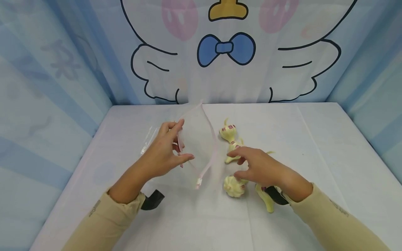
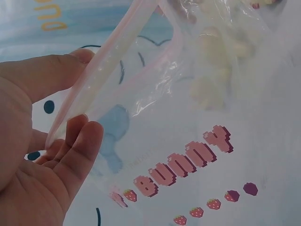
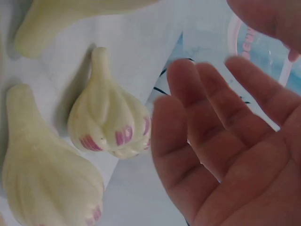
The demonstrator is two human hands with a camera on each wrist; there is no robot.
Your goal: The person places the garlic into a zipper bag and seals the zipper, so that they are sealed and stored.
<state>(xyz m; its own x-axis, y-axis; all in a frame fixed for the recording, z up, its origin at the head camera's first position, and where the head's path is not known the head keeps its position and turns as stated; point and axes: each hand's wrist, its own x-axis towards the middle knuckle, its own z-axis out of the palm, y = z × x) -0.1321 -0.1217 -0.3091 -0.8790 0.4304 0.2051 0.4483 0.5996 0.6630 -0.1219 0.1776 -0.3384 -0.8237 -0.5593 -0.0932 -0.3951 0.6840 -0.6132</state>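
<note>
My left hand (image 1: 161, 155) holds a clear plastic zip bag (image 1: 198, 144) by its pink-edged mouth, which gapes toward the right. In the left wrist view, the pink zip edge (image 2: 89, 80) runs between the fingers, and pink "BUNNY" lettering (image 2: 183, 162) marks the film. Pale garlic shapes show blurred through the plastic. My right hand (image 1: 262, 167) hovers over the garlic bulbs with fingers loosely bent and nothing in them. One garlic bulb (image 1: 233, 186) lies just below its thumb, another (image 1: 227, 131) farther back. The right wrist view shows a purple-streaked garlic bulb (image 3: 110, 110) beside the fingers.
Several garlic bulbs lie on the white table (image 1: 314, 139), one (image 1: 266, 199) partly under the right wrist's black strap (image 1: 276, 195). A printed curtain (image 1: 226, 80) hangs behind, with blue curtains (image 1: 47, 104) at both sides.
</note>
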